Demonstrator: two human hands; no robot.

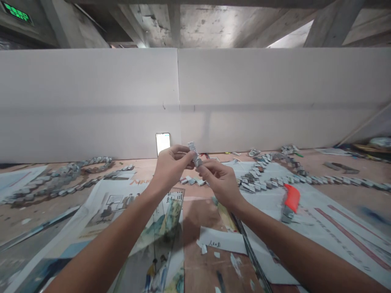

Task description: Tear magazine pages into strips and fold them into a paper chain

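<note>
My left hand point(175, 165) is raised over the table, its thumb and fingers pinching a small folded strip of printed paper point(191, 145). The strip's upper end sticks up above the thumb. Facing it, my right hand point(221, 179) has its thumb and fingertips closed on the strip's lower end, near the left fingertips. Below and between the hands, a zigzag chain of folded paper pieces point(191, 180) lies on the table, partly hidden by the right hand. More of the folded paper chain point(275, 182) spreads out to the right.
A lit phone point(163, 141) leans on the white partition point(122, 89). Coiled paper chains point(70, 173) lie at left. Newspaper sheets point(122, 199), paper scraps point(222, 239) and a red-handled tool point(292, 198) with a grey end cover parts of the table point(195, 264).
</note>
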